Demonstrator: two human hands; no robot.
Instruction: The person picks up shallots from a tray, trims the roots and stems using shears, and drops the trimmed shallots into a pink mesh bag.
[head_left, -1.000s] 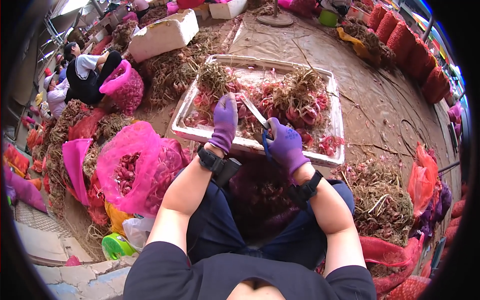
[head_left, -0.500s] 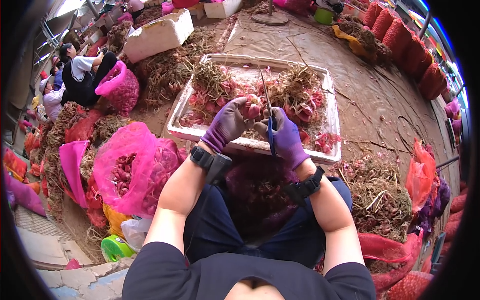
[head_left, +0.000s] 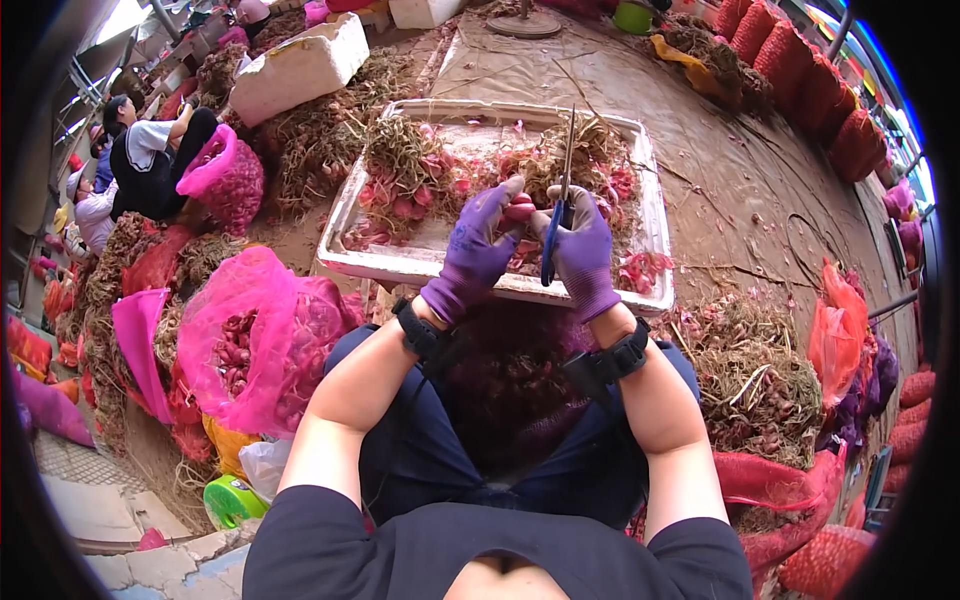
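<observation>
My left hand (head_left: 480, 245), in a purple glove, pinches a reddish-pink shallot (head_left: 520, 208) over the near side of a white foam tray (head_left: 385, 264). Close on its right, my gloved right hand (head_left: 580, 250) is closed round blue-handled scissors (head_left: 567, 165), whose narrow blades point up and away from me. Bunches of shallots with dry stalks (head_left: 405, 150) lie in the tray's far left part. Another dry-stalked bunch (head_left: 585, 145) is behind the scissors on the right. Loose pink skins (head_left: 645, 270) gather in the near right corner.
An open pink mesh bag (head_left: 265, 335) of shallots stands at my left. Heaped dry-stalked shallots (head_left: 750, 390) lie at my right. Full red mesh sacks (head_left: 790, 65) line the far right. A white foam box (head_left: 305, 70) sits at the back left, near a seated person (head_left: 160, 150).
My left hand has turned and shifted slightly right and down, with the shallot now between its fingertips and my right hand. The scissors, still in my right hand, have swung more upright.
</observation>
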